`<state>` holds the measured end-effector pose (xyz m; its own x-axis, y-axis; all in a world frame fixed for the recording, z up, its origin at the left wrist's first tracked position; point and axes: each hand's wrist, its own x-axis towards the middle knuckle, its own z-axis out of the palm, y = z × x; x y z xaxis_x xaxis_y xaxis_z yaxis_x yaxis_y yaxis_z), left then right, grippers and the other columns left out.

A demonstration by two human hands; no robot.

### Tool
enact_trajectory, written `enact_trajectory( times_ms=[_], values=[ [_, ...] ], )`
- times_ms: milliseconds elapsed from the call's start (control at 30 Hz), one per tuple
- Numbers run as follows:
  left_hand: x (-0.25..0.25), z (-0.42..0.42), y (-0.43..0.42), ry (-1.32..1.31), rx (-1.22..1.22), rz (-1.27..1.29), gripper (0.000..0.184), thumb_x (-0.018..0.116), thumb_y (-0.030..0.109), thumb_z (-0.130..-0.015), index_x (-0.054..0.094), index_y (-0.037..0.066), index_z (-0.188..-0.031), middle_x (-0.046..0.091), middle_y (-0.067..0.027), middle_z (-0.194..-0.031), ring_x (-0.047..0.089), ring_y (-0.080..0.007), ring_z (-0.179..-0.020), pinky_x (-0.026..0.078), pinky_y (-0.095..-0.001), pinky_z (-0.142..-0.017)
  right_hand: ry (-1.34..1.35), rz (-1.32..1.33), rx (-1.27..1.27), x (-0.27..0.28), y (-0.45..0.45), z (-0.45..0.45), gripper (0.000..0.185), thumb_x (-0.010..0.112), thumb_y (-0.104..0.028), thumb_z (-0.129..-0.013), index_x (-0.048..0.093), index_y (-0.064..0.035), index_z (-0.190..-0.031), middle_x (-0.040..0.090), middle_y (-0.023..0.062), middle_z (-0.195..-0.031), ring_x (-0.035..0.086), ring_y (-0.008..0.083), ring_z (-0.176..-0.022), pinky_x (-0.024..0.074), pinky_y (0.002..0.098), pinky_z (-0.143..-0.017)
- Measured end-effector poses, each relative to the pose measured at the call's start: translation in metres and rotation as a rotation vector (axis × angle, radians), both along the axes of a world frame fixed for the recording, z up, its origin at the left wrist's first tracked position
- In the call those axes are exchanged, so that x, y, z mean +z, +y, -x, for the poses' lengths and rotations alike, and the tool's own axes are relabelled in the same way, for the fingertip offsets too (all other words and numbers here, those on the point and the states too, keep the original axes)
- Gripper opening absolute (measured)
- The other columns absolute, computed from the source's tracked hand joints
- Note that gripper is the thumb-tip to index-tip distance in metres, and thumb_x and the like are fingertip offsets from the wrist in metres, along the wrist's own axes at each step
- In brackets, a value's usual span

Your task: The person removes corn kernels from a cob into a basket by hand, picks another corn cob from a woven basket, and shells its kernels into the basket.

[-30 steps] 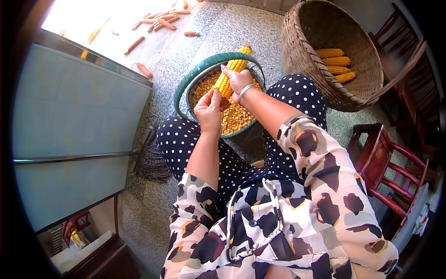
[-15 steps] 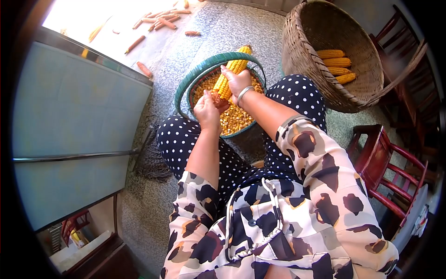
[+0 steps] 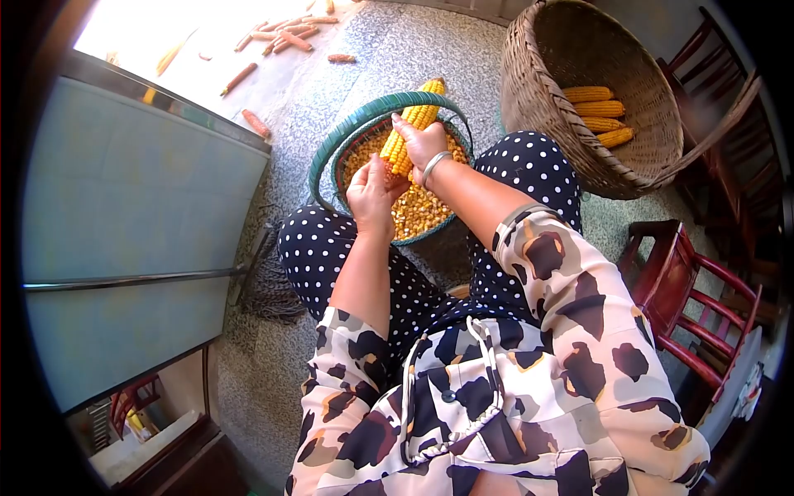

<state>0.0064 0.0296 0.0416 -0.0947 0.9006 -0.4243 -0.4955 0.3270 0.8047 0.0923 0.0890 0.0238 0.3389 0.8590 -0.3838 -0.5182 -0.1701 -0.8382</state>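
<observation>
Corn ear (image 3: 423,103), yellow and thickly set with kernels, lay aslant over the small basket (image 3: 423,237), its far end passing close to the green handle (image 3: 341,130) and its near end pointing back toward the person. Reddish core showed near that lower end, where kernels were missing. The right hand (image 3: 427,147) was clamped around the ear, thumb laid along its upper side; a silver bangle (image 3: 436,168) circled the wrist. The left hand (image 3: 370,198) was at the lower end, thumb beside the reddish patch; whether its fingers were closed on the ear could not be told. Both hands were close together above the basket, which held a broad bed of loose kernels (image 3: 418,217) and stood between the knees of the polka-dot trousers (image 3: 529,169). Patterned sleeves (image 3: 587,322) reached about to the elbows.

Farther right, a large wicker basket (image 3: 533,107) leaned on its side with at least four yellow ears (image 3: 600,109) inside. Below it was a red wooden chair (image 3: 662,281). On the speckled floor (image 3: 405,50), reddish bare cobs (image 3: 285,40) lay heaped at the upper left, several others scattered near them. A pale panel (image 3: 141,190) with a metal bar (image 3: 132,281) filled the left side.
</observation>
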Motion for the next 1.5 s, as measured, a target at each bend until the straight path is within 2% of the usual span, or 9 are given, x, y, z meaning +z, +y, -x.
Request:
enact_trajectory(
  times_ms=[167,433,700,900,1067,1233,1300,1400,1500],
  values=[
    [-0.012,-0.002,-0.001,0.37,-0.029,-0.209,0.024,0.06,0.014,-0.08,0.052,-0.004,-0.094,0.059,-0.0082,-0.077,0.058,-0.0128,-0.06,0.05,-0.024,-0.055,0.052,0.051,0.025,0.011,-0.004,-0.001,0.018,0.063,-0.008,-0.075,0.052,0.0031,-0.082,0.056,0.0084,-0.075,0.057,0.0174,-0.062,0.0474,0.0317,-0.055],
    [-0.01,0.0,-0.001,0.245,-0.021,-0.156,0.02,0.056,0.015,-0.082,0.057,-0.005,-0.086,0.058,-0.0065,-0.073,0.057,-0.0123,-0.058,0.05,-0.0249,-0.053,0.003,0.055,-0.008,0.002,0.001,0.001,0.017,0.063,-0.006,-0.074,0.052,0.0037,-0.082,0.056,0.0081,-0.075,0.056,0.0173,-0.061,0.0478,0.0311,-0.054],
    [0.0,0.005,0.002,0.065,0.031,0.08,0.028,0.043,0.026,-0.088,0.051,-0.001,-0.09,0.057,-0.0098,-0.079,0.059,-0.0199,-0.062,0.052,-0.0298,-0.054,0.009,0.03,0.007,-0.002,-0.001,0.004,0.018,0.062,-0.006,-0.075,0.051,0.0029,-0.085,0.055,0.0073,-0.076,0.056,0.0162,-0.064,0.0477,0.031,-0.057],
    [0.0,0.004,0.004,0.057,-0.08,0.081,0.029,0.052,0.028,-0.084,0.052,0.001,-0.092,0.058,-0.009,-0.081,0.059,-0.018,-0.063,0.052,-0.0288,-0.056,-0.073,-0.021,0.038,-0.01,-0.003,0.005,0.032,0.068,-0.011,-0.07,0.045,0.0017,-0.087,0.055,0.0092,-0.077,0.054,0.0153,-0.065,0.046,0.0299,-0.056],
    [-0.007,0.007,0.003,0.14,-0.084,0.009,0.026,0.056,0.025,-0.082,0.052,0.002,-0.092,0.058,-0.0077,-0.08,0.058,-0.016,-0.063,0.051,-0.0278,-0.056,0.051,-0.021,0.09,0.003,-0.003,0.001,0.015,0.062,-0.007,-0.075,0.052,0.0013,-0.083,0.056,0.0068,-0.074,0.056,0.0153,-0.061,0.0472,0.0302,-0.055],
    [-0.004,0.005,0.002,0.05,-0.065,-0.018,0.023,0.056,0.023,-0.083,0.052,0.002,-0.092,0.058,-0.007,-0.078,0.058,-0.0156,-0.063,0.051,-0.0277,-0.056,-0.019,0.0,0.09,-0.005,0.001,-0.001,0.016,0.062,-0.007,-0.075,0.051,0.0012,-0.083,0.056,0.0068,-0.075,0.056,0.0158,-0.062,0.0471,0.0298,-0.055],
    [0.004,0.005,0.001,-0.082,-0.054,0.051,0.022,0.055,0.022,-0.083,0.052,0.002,-0.092,0.058,-0.0067,-0.078,0.058,-0.015,-0.062,0.052,-0.0277,-0.056,0.002,-0.025,0.097,-0.009,0.0,-0.002,0.034,0.069,-0.013,-0.069,0.045,0.0027,-0.089,0.056,0.0103,-0.078,0.055,0.0166,-0.066,0.0466,0.0315,-0.056],
    [0.005,0.005,0.003,-0.053,-0.084,0.068,0.023,0.057,0.022,-0.082,0.052,0.0,-0.085,0.058,-0.007,-0.075,0.058,-0.014,-0.059,0.051,-0.0256,-0.052,-0.113,-0.054,0.121,-0.01,-0.002,0.001,0.036,0.07,-0.014,-0.069,0.044,0.0033,-0.089,0.056,0.0109,-0.079,0.055,0.0171,-0.066,0.0463,0.0313,-0.057],
    [-0.003,0.004,0.002,0.11,-0.106,0.035,0.023,0.058,0.021,-0.081,0.053,0.0,-0.085,0.058,-0.006,-0.073,0.057,-0.0133,-0.056,0.049,-0.0249,-0.049,-0.19,-0.024,0.146,-0.006,-0.005,0.003,0.022,0.063,-0.007,-0.075,0.048,0.002,-0.089,0.055,0.0079,-0.078,0.055,0.0163,-0.066,0.0467,0.0301,-0.06]
  ],
)
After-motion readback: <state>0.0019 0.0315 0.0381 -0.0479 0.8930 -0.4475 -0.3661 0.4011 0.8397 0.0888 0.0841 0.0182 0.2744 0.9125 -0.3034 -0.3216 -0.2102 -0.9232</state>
